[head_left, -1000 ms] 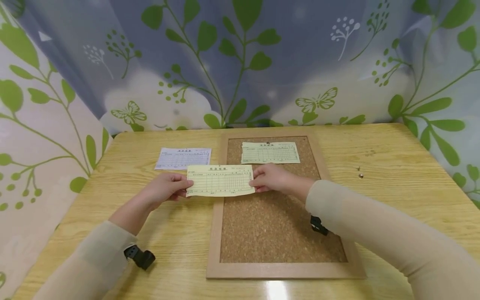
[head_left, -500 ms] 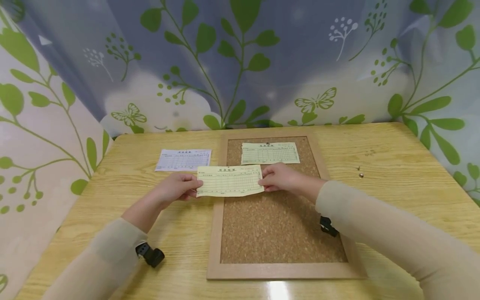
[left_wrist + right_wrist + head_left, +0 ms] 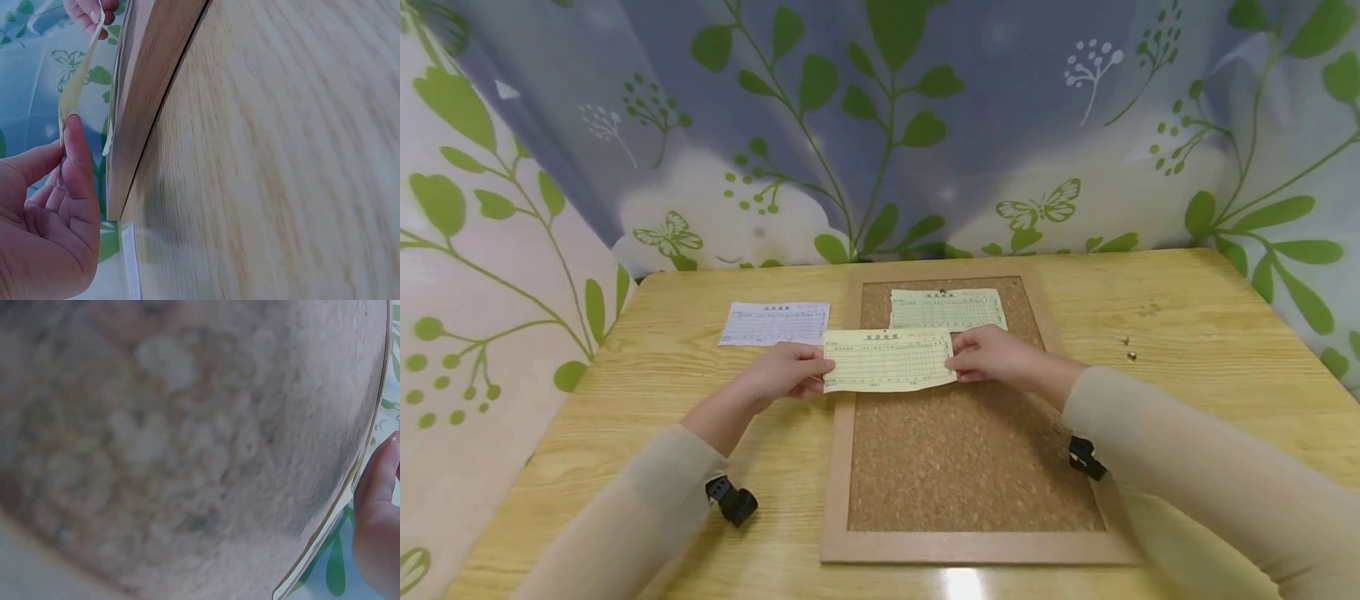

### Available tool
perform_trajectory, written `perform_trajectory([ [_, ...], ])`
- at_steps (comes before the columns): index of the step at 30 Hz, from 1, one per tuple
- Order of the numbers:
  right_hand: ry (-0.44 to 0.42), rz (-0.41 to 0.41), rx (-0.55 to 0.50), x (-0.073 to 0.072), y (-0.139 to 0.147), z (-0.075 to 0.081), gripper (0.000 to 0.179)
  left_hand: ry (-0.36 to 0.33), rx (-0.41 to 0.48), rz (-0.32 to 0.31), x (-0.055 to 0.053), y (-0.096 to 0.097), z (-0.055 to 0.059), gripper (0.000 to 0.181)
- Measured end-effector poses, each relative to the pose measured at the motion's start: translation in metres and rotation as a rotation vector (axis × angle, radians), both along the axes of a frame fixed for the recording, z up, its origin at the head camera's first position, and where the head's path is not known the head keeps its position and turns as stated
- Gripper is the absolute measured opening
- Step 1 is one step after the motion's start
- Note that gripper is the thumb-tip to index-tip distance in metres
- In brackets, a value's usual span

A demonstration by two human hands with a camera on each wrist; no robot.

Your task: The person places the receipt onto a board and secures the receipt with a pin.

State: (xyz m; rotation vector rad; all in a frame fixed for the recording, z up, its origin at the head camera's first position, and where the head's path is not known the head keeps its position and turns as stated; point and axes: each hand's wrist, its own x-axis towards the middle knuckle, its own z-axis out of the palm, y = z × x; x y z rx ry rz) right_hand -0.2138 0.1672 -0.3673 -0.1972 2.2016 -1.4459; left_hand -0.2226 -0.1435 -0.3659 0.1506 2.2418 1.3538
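A pale yellow receipt slip (image 3: 887, 362) with a printed grid is stretched between both hands, raised above the upper left of the corkboard (image 3: 970, 458). My left hand (image 3: 786, 371) pinches its left end between thumb and fingers; the left wrist view shows this slip (image 3: 75, 87) edge-on, clear of the board. At the other end, my right hand (image 3: 992, 354) pinches the slip's right edge. Behind it, a greenish slip (image 3: 947, 308) lies on the cork with a pin (image 3: 943, 292) at its top edge. In the right wrist view only part of the right hand (image 3: 378, 519) shows.
A whitish-lilac slip (image 3: 775, 323) lies on the wooden table (image 3: 760, 517) left of the board. Two small pins (image 3: 1131, 356) rest on the table to the right. The board's wooden frame (image 3: 977, 547) stands slightly raised. A leaf-patterned curtain (image 3: 955, 150) borders the table's back.
Both hands have moved right with the yellow slip, from over the board's left frame to farther over the cork. The other slips and pins have stayed in place.
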Motion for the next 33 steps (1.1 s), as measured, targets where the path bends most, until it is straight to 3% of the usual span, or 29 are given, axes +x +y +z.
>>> perform_trajectory([
  [27,-0.007,-0.024,0.004,0.002,0.037,0.002,0.021,0.002,-0.025,-0.028,-0.012,0.038,-0.009,0.021],
  [33,-0.006,-0.028,-0.004,0.002,0.041,-0.001,0.021,-0.027,-0.027,-0.041,-0.012,0.043,-0.009,0.019],
])
